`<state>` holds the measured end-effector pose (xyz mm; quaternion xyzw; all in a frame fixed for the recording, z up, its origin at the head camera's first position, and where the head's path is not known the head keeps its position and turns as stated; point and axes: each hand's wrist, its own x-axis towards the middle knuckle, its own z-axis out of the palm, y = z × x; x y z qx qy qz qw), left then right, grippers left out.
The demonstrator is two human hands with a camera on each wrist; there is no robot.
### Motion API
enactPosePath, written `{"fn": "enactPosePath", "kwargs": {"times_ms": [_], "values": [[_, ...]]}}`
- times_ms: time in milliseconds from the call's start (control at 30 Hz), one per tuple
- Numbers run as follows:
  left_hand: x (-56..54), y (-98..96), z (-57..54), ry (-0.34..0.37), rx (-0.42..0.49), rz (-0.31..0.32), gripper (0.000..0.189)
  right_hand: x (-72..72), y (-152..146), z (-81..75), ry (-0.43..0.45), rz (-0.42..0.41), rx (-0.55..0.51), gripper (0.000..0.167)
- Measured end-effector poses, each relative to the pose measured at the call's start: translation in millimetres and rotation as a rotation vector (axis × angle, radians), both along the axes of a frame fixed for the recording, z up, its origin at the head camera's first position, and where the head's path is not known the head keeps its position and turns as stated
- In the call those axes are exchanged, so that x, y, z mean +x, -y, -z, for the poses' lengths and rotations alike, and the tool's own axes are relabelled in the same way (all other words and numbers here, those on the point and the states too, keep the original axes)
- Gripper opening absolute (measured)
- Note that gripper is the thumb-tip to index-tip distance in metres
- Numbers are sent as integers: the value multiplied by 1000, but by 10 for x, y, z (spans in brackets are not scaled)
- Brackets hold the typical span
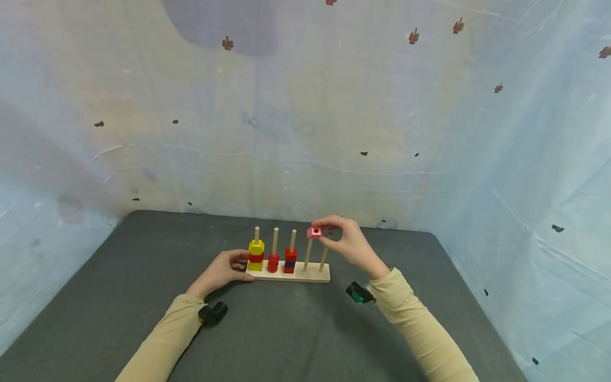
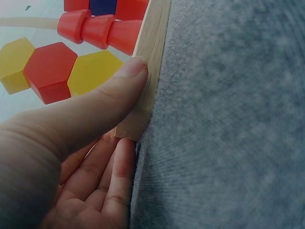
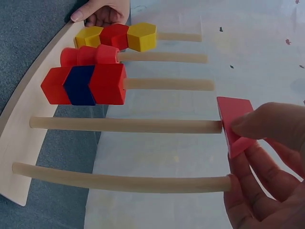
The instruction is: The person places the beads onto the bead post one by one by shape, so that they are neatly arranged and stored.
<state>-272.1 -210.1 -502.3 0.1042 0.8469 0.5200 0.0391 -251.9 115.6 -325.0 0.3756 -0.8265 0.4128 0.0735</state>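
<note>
A wooden peg stand [image 1: 315, 274] with several upright pegs sits on the table. My left hand [image 1: 224, 273] grips its left end, the thumb along the front edge [image 2: 151, 62] and the other fingers at the end. My right hand [image 1: 350, 245] pinches a pinkish-red angular bead [image 1: 314, 232] with a hole in it, held at the top of the fourth peg [image 3: 128, 125]. Whether the peg tip has entered the hole cannot be told. A right-hand finger touches the tip of the bare fifth peg [image 3: 128, 182].
Yellow and red hexagonal beads [image 1: 256, 255] fill the first peg's lower part. Red rounded beads [image 1: 273, 262] sit on the second, red and blue square beads [image 1: 290, 260] on the third. The dark table [image 1: 267, 339] meets a pale patterned sheet [image 1: 305, 132] behind.
</note>
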Motion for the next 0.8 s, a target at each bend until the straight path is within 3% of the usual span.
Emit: {"fn": "enactPosePath", "kwargs": {"times_ms": [267,533,800], "values": [[10,8,3,-4,6,14,73,-88,54,63,20,0,-2,29],[8,9,17,-9,11,20,73,-186,52,162,174,-13,-18,28],[0,0,15,11,2,6,73,-239,30,353,291,33,-29,28]]}}
